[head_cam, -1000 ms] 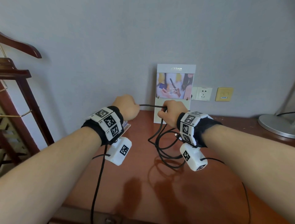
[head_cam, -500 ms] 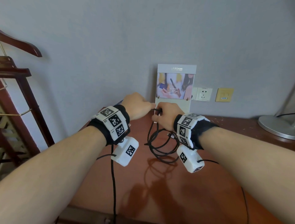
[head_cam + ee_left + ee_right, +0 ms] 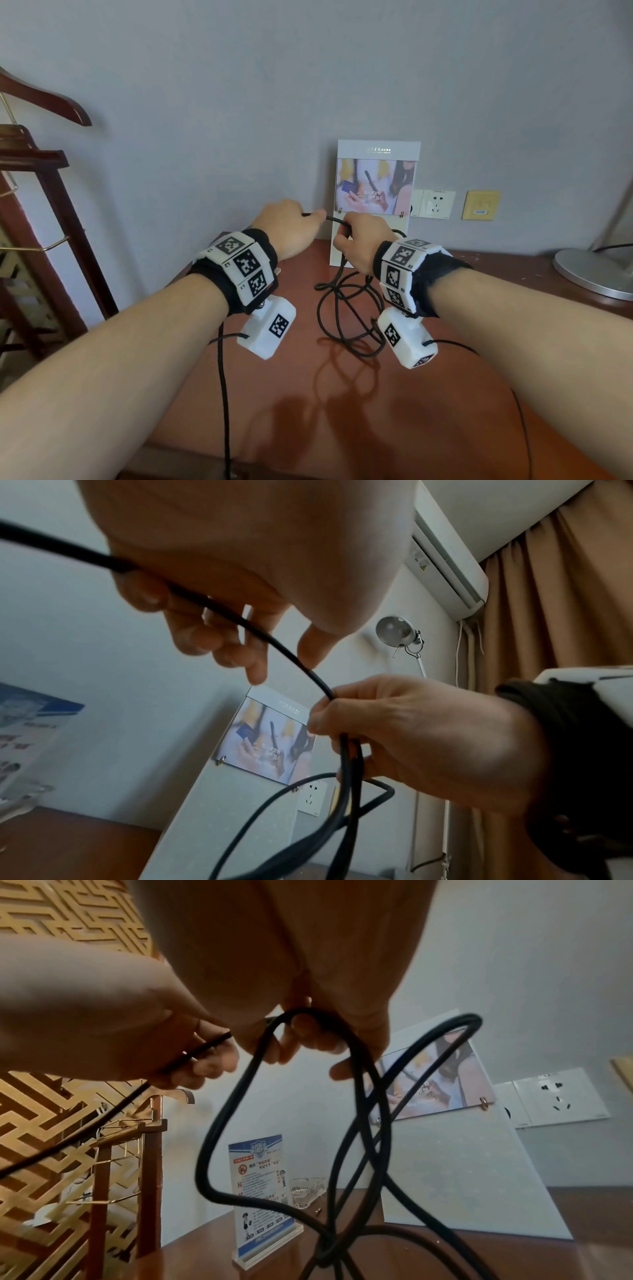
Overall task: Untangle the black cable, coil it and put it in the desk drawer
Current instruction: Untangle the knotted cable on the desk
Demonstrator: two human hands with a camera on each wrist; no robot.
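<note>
As the left hand [image 3: 289,224] draws apart again, a short run of black cable [image 3: 342,308] stretches to the right hand [image 3: 359,240]. Both hands grip it (loops dangle over the counter [image 3: 342,411]); coiling looks underway.

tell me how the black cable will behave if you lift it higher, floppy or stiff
Probably floppy: the black cable sags in loose loops under the right hand. It likely has some springiness, since its bends stay rounded. The crossed loops may snag rather than fall free.
</note>
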